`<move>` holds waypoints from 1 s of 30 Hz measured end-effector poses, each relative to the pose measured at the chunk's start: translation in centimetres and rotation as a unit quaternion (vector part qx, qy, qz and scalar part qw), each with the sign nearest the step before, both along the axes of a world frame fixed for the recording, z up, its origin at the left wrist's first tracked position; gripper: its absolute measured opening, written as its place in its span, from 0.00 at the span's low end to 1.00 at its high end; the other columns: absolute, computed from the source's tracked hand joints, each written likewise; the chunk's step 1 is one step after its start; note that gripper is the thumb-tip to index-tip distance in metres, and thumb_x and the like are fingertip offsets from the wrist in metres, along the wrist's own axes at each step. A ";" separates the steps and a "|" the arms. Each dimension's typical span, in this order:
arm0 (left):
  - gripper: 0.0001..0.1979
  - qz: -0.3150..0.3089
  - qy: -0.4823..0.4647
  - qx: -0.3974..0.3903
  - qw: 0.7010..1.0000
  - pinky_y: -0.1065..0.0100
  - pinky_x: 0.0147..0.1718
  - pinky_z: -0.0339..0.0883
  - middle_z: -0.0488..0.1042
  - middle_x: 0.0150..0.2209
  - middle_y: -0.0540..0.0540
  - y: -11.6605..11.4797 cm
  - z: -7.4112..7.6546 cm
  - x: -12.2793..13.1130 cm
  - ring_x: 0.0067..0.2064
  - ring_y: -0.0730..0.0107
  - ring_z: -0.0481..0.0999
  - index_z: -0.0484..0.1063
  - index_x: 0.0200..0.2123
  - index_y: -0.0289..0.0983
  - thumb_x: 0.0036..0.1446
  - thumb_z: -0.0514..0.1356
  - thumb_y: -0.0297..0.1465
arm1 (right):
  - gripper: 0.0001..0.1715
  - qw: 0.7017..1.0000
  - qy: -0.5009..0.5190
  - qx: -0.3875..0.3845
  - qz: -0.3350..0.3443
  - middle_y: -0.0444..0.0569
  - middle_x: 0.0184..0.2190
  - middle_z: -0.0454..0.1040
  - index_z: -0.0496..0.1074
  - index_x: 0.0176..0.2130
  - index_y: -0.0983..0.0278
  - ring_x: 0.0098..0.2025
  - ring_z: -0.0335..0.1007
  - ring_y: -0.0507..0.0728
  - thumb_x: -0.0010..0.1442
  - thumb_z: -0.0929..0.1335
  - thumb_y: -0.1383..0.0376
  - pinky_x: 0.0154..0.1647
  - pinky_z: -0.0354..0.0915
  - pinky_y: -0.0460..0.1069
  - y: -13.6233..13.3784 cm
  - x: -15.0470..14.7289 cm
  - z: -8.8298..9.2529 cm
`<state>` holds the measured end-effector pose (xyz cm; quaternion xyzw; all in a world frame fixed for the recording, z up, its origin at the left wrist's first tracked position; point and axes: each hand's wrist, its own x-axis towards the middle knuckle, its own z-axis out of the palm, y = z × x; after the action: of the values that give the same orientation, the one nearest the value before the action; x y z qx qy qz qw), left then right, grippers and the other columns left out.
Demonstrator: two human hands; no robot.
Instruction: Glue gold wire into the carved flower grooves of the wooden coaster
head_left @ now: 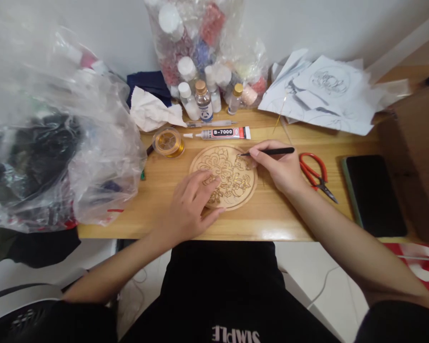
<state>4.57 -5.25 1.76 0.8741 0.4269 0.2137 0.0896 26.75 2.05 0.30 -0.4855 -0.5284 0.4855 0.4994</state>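
A round wooden board lies on the table, with a floral pattern of thin gold wire outlines across its face. My left hand rests over its lower left part, fingers spread and lying flat. At the board's upper right edge, my right hand pinches slim black tweezers. Their tip touches or hovers just over the wire pattern at the upper right; I cannot tell which. Whether a piece of wire sits in the tip is too small to see.
Behind the board lie a B-7000 glue tube and a spool of gold wire. Small bottles stand farther back. Red-handled pliers and a phone are on the right, a plastic bag left, sketched papers back right.
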 end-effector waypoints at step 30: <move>0.19 -0.273 0.017 0.130 0.953 0.66 0.27 0.59 0.69 0.26 0.48 5.6 -2.5 -2.7 0.31 0.69 0.69 0.71 0.43 0.29 0.59 0.58 0.41 | 0.14 0.935 -0.198 0.145 0.254 0.43 0.30 0.78 0.75 0.40 0.54 0.33 0.76 0.54 0.55 0.70 0.71 0.35 0.74 0.49 -2.2 -0.8 0.6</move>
<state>1.91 0.32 -0.73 0.9648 0.1423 0.2200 0.0224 25.94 -0.20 0.95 -0.3435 -0.7873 0.4080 0.3093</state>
